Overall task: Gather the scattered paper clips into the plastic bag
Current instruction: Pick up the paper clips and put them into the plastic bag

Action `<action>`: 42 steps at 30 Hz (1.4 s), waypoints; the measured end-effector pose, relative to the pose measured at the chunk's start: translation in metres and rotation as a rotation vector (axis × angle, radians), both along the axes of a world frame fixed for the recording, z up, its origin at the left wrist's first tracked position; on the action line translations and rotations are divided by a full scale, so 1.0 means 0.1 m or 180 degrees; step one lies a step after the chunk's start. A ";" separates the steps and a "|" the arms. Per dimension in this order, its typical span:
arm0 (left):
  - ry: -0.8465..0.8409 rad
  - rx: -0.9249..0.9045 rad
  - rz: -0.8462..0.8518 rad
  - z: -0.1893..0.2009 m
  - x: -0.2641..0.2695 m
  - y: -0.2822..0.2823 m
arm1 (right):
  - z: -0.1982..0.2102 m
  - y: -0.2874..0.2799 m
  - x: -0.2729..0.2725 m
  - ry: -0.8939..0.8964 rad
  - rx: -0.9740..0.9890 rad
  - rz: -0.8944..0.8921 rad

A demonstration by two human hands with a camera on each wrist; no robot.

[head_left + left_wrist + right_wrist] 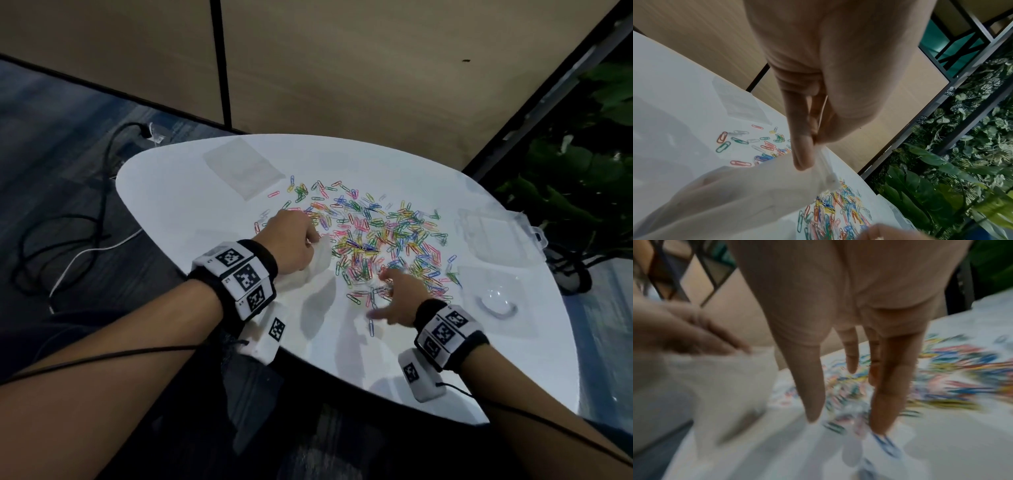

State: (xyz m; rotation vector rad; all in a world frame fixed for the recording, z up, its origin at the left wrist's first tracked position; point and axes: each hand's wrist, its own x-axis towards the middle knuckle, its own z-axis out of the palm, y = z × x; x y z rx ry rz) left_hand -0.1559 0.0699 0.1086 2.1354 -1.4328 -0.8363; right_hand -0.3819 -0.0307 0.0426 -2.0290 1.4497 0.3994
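Observation:
Several coloured paper clips (373, 236) lie scattered across the middle of the white table (178, 192). My left hand (294, 240) pinches the rim of a frosted plastic bag (317, 263) at the pile's near-left edge; the left wrist view shows the bag (748, 191) hanging below the pinching fingers (803, 146). My right hand (394, 294) hovers over the pile's near edge with its fingers (812, 386) spread and straight, holding nothing. The right wrist view is blurred; the paper clips (951, 374) smear beyond that hand, the bag (721, 386) to its left.
A flat clear bag (243, 168) lies at the table's far left. A clear plastic box (493, 236) and a clear lid (496, 298) sit at the right. Green plants (582, 192) stand beyond the right edge. Cables (68, 240) lie on the floor at left.

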 end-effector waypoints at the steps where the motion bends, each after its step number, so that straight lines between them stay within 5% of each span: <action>1: -0.0012 -0.0005 0.0013 0.00 0.01 0.01 | -0.09 0.03 -0.08 0.0316 0.0010 0.0071; 11: -0.0039 0.0081 0.0096 -0.03 0.09 0.03 | -0.57 0.06 0.20 -0.0576 -0.0663 -0.0701; 20: -0.0047 0.0097 0.0059 -0.06 0.15 0.02 | -0.59 -0.11 0.47 -0.0032 -0.1526 0.0879; 23: -0.0054 0.0115 0.0008 -0.07 0.13 0.02 | -0.58 -0.13 0.47 -0.0145 -0.1578 0.0924; 30: -0.0026 0.0180 -0.0039 -0.11 0.10 0.00 | -0.42 -0.28 0.28 -0.1109 -0.0802 -0.0912; 35: 0.0043 0.0218 0.0003 -0.09 0.06 -0.03 | -0.11 -0.27 0.36 -0.2532 0.0766 -0.2000; 38: 0.0103 0.0222 0.0012 -0.09 0.01 -0.05 | 0.16 -0.13 0.51 -0.3329 0.1795 -0.2059; 42: 0.0159 0.0122 0.0041 -0.12 -0.04 -0.05 | 0.25 0.11 0.72 -0.3279 0.2253 -0.1930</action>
